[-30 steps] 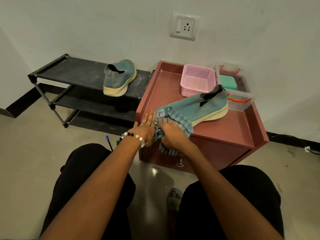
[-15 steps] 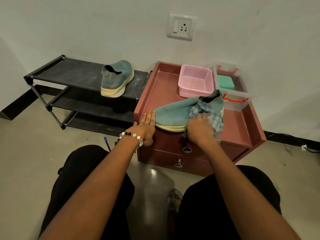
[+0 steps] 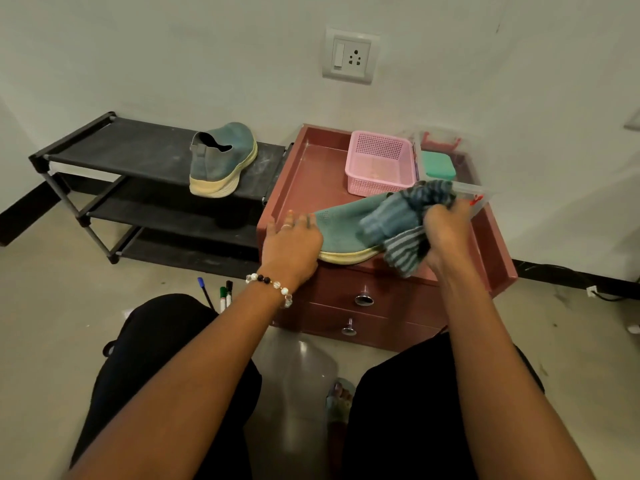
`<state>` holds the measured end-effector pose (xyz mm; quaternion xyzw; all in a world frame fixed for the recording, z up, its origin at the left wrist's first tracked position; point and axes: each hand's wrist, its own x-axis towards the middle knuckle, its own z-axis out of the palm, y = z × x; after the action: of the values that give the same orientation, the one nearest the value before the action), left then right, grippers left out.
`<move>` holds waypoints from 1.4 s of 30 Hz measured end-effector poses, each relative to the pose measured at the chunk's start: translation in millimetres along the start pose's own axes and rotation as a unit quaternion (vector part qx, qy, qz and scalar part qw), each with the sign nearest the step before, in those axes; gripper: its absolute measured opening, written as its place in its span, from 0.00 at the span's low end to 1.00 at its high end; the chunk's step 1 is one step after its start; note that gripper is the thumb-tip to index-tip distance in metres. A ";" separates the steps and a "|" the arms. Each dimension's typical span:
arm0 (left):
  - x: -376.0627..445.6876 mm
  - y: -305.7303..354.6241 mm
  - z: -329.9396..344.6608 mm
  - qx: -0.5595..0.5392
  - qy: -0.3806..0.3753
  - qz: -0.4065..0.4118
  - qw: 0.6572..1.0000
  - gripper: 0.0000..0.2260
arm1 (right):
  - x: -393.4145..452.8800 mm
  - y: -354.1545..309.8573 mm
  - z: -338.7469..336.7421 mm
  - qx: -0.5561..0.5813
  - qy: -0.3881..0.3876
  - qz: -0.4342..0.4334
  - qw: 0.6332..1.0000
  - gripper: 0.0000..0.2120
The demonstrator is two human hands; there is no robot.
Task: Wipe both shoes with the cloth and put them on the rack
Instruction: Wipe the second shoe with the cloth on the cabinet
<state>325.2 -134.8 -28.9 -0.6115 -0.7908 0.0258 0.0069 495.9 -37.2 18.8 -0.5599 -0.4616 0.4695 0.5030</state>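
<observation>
We're sweeping the cloth (image 3: 403, 221), bunched in our right hand (image 3: 446, 230), from toe to heel now; left hand (image 3: 292, 242) spread, steadying the shoe (image 3: 341, 225). Wiping's nearly finished.

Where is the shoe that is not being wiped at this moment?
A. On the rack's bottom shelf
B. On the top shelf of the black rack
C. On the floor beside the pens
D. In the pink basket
B: the second shoe stands on the top shelf of the black rack, apart from both hands.
</observation>
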 end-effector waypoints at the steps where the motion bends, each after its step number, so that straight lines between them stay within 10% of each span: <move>1: 1.5 4.9 -1.0 0.009 0.042 0.019 0.999 0.29 | 1.6 -1.4 -4.0 -0.013 0.062 -0.035 0.997 0.19; 5: 9.8 22.4 8.6 -0.003 0.075 0.156 0.985 0.24 | 4.9 4.7 -8.2 -0.166 0.115 -0.217 0.955 0.19; 10: 12.9 25.7 40.3 0.038 0.045 0.184 0.981 0.30 | 8.3 59.6 17.9 -0.594 -0.164 -0.168 0.769 0.29; 19: 12.6 23.4 50.3 0.009 0.044 0.182 0.982 0.36 | 21.0 46.7 2.4 -0.671 -0.341 -0.248 0.610 0.31; 24: 16.8 24.7 49.7 -0.015 0.034 0.166 0.985 0.35 | 27.1 42.3 -2.1 -0.743 -0.169 -0.247 0.599 0.22; 27: 17.7 26.5 48.9 -0.015 0.029 0.162 0.986 0.34 | -4.9 53.5 25.0 -0.729 -0.214 -0.268 0.592 0.19; 33: 16.1 24.3 49.1 -0.018 0.038 0.174 0.984 0.36 | 8.3 42.0 9.4 -0.592 -0.293 -0.189 0.727 0.21; 38: 17.9 24.3 49.9 -0.030 0.036 0.169 0.985 0.36 | 4.6 48.9 22.9 -0.704 -0.166 -0.219 0.655 0.14; 42: 17.5 26.4 48.6 -0.024 0.031 0.162 0.986 0.36 | -7.1 50.9 33.0 -0.589 -0.286 -0.196 0.730 0.15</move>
<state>344.2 -112.9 -79.1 -0.7322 -0.6808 -0.0112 0.0127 464.5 -43.4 -33.3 -0.4805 -0.8670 0.1322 -0.0028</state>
